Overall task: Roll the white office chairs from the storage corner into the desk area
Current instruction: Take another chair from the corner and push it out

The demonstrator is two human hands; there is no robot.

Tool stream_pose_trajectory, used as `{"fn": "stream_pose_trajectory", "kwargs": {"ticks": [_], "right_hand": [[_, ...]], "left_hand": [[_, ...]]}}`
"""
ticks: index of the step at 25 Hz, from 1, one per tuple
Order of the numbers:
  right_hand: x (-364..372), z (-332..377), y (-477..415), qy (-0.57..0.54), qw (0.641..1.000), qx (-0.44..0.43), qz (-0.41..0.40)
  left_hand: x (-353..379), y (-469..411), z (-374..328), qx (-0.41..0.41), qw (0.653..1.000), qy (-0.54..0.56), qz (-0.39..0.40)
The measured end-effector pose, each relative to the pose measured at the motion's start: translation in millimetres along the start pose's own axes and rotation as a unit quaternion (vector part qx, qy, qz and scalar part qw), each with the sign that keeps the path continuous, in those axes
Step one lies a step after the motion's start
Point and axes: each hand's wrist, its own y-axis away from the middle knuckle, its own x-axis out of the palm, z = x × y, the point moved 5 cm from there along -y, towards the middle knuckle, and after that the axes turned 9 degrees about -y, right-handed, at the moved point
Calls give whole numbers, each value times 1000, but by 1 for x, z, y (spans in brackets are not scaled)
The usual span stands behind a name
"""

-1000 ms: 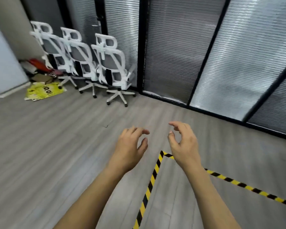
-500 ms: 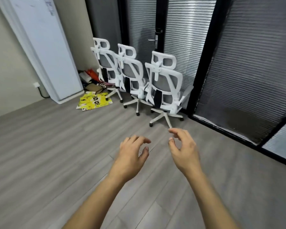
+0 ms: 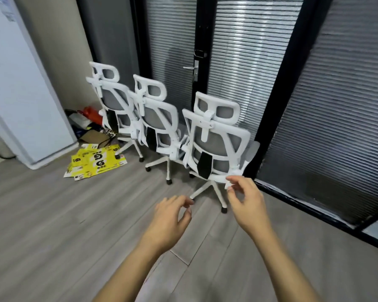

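Note:
Three white office chairs with grey mesh backs stand in a row along the glass wall, backs toward me. The nearest chair point(image 3: 216, 138) is just ahead of my hands, the middle chair point(image 3: 155, 118) and the far chair point(image 3: 111, 101) sit behind it to the left. My left hand point(image 3: 172, 216) hovers over the floor in front of the nearest chair's base, fingers loosely curled and holding nothing. My right hand point(image 3: 247, 203) is raised a little higher, fingers apart, its fingertips overlapping the lower edge of the nearest chair's back; no grip shows.
Yellow flattened cartons point(image 3: 96, 162) and a pile of bags and boxes point(image 3: 90, 125) lie in the corner left of the chairs. A white panel point(image 3: 24, 94) leans on the left wall. A black-framed glass door with blinds point(image 3: 196, 68) stands behind the chairs. Grey wood floor point(image 3: 52, 236) spreads to the left.
The view has closed in on the chairs, which now look larger and nearer. Both hands have risen toward the nearest chair, the right one reaching its lower back edge.

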Motion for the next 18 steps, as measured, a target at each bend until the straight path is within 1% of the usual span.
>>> {"fn": "stream_pose_trajectory", "kwargs": {"ticks": [2, 5, 8, 13, 15, 18], "right_hand": [[18, -20, -65, 6, 1000, 17, -22], [36, -54, -139, 14, 998, 52, -44], [52, -99, -224, 32, 994, 69, -79], [77, -198, -377, 71, 987, 102, -104], [88, -238, -429, 137, 976, 140, -91], [101, -296, -484, 275, 933, 233, -16]], "left_hand": [[5, -77, 24, 20, 1000, 0, 19], [15, -178, 49, 40, 998, -6, 42], [33, -287, 79, 66, 996, -20, 56], [75, -462, 126, 39, 996, -26, 76], [89, -519, 143, 39, 994, -45, 90], [106, -593, 179, 22, 991, -80, 106]]}}
